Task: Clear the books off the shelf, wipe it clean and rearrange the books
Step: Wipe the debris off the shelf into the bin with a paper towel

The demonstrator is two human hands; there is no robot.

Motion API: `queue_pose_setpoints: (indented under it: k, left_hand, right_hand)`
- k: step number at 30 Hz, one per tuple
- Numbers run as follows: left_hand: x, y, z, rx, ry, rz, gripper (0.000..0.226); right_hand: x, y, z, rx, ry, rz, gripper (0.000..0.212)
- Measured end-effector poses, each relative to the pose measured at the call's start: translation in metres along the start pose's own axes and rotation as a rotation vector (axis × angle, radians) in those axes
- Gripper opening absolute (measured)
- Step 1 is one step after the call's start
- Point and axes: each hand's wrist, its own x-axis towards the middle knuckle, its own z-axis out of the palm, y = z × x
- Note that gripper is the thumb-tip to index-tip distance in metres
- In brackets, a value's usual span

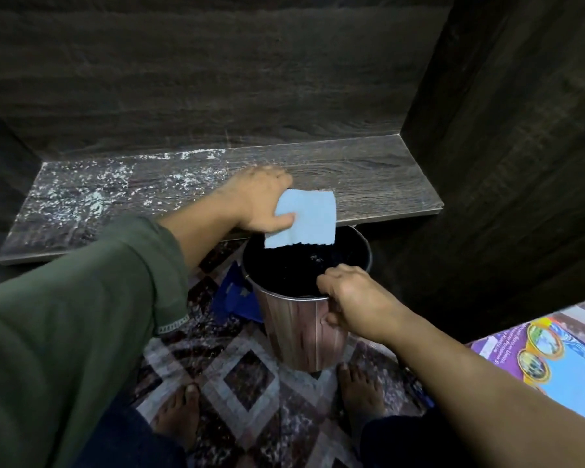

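Green sleeve (pixel 81 315) nearest, filling the lower left, cuff pushed up the forearm.

Left thumb (pixel 284 218) lies across the corner of a pale blue cloth (pixel 306 219), pinching it. The fingers behind it are hidden. Left hand (pixel 257 197) sits at the front edge of the shelf (pixel 368 173), and the free end of the cloth hangs over the open bin (pixel 298 332).

Right fingers (pixel 325 282) curl over the bin's rim with the thumb on the outer wall — a firm hold. Right hand (pixel 352 295) holds the bin just under the shelf edge, tilted a little toward the camera.

Shelf carries no books. White dust (pixel 81 194) lies thick on its left half; the right half looks bare. Judged step: wiping, with debris being brought to the bin; roughly midway through the task.

Handling: the cloth is light, limp and folds on itself, so it is best bunched under a flat palm for sweeping rather than held by one corner. The bin looks thin-walled and light, and the rim grip suits it.

One book (pixel 534 352) shows at the lower right, lying flat with a glossy cover — likely stiff and a bit slick, so it is best taken by the spine edge.

Patterned carpet (pixel 250 376) and bare feet (pixel 178 417) below.
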Motion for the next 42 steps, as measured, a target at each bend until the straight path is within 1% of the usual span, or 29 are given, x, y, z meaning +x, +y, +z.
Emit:
queue_pose_setpoints:
  k: [3,5,7,8,9,12,15,17,21,24,27,29,33,35,37,42]
  left_hand:
    - [-0.014,-0.001,0.017,-0.138,0.129,-0.047,0.057]
    - [-0.02,0.002,0.032,-0.094,0.196,0.025,0.062]
    - [-0.022,0.005,0.039,0.011,0.146,0.037,0.069]
    - [-0.021,0.006,0.039,0.028,0.123,0.012,0.072]
    - [-0.021,0.007,0.038,0.011,0.135,-0.006,0.074]
    - [-0.019,0.003,0.03,-0.076,0.24,-0.032,0.062]
    - [-0.019,-0.029,0.02,-0.118,0.374,-0.11,0.048]
    - [-0.02,-0.058,0.011,-0.074,0.467,-0.18,0.044]
    - [-0.018,-0.104,0.0,0.089,0.525,-0.233,0.038]
    - [-0.012,-0.119,0.003,0.159,0.504,-0.222,0.034]
    - [-0.005,-0.123,0.013,0.136,0.426,-0.222,0.034]
    - [-0.004,-0.12,0.024,0.057,0.376,-0.23,0.037]
    - [-0.002,-0.109,0.032,-0.234,0.351,-0.363,0.043]
    - [0.0,-0.102,0.028,-0.268,0.311,-0.389,0.044]
    - [-0.001,-0.096,0.026,-0.283,0.29,-0.379,0.044]
    - [-0.016,-0.068,0.028,-0.344,0.296,-0.334,0.04]
  right_hand:
    - [0.002,-0.003,0.0,0.016,-0.028,0.002,0.035]
    - [0.003,-0.004,0.001,0.008,-0.043,-0.004,0.034]
    - [0.005,-0.006,0.002,-0.014,-0.054,-0.005,0.034]
    - [0.005,-0.006,0.002,-0.021,-0.057,-0.006,0.034]
    - [0.006,-0.007,0.002,-0.022,-0.057,-0.005,0.033]
    - [0.008,-0.009,0.003,-0.011,-0.058,0.001,0.032]
    - [0.013,-0.011,0.006,-0.025,-0.069,0.001,0.031]
    - [0.016,-0.013,0.008,-0.043,-0.079,-0.001,0.032]
    - [0.021,-0.016,0.007,-0.034,-0.089,0.009,0.031]
    - [0.024,-0.017,0.007,-0.026,-0.1,0.013,0.032]
    - [0.026,-0.02,0.008,-0.018,-0.089,0.011,0.033]
    - [0.026,-0.021,0.009,-0.005,-0.068,0.007,0.033]
    - [0.026,-0.026,0.01,-0.008,-0.035,0.002,0.032]
    - [0.026,-0.028,0.01,-0.015,-0.034,0.0,0.032]
    - [0.027,-0.031,0.01,-0.016,-0.04,0.004,0.032]
    - [0.026,-0.036,0.012,0.0,0.001,-0.019,0.028]
